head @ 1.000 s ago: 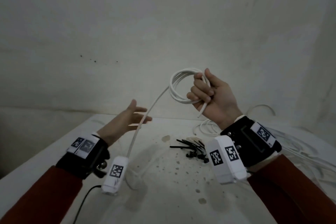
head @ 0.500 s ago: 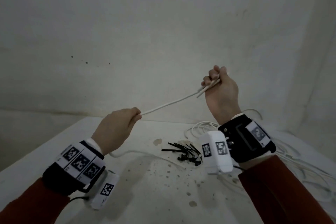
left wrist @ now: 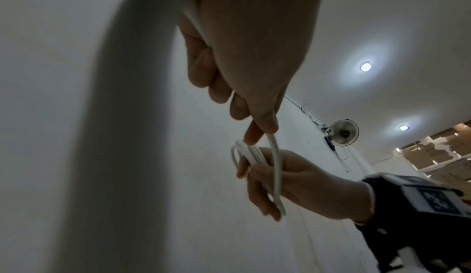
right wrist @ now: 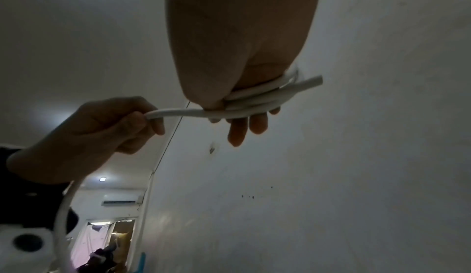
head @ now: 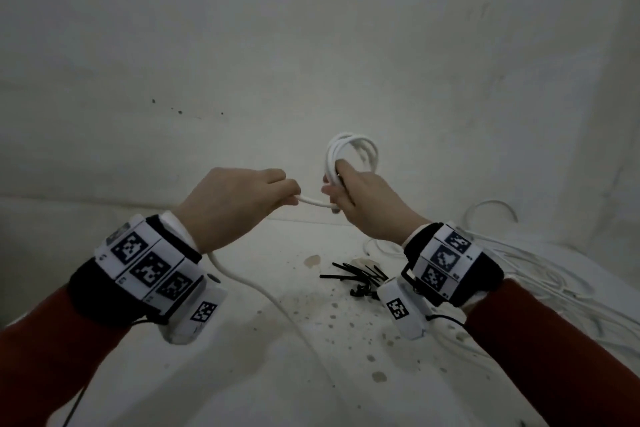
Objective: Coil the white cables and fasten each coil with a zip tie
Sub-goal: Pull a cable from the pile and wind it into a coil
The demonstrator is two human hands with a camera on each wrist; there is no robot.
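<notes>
A coil of white cable with several loops stands upright above the table, held by my right hand, whose thumb and fingers wrap the bundle. My left hand pinches the same cable's loose run a short way left of the coil. The cable's tail drops from my left fist and trails across the table toward me. In the left wrist view the cable crosses the right palm. A cut cable end sticks out of the bundle.
Black zip ties lie in a loose pile on the stained white table, below my right hand. More loose white cables sprawl along the right side. A plain wall stands close behind.
My hands have come together: the left hand moved up and right, close to the right hand. The taut stretch of cable between them is now short, and the coil shows upright again.
</notes>
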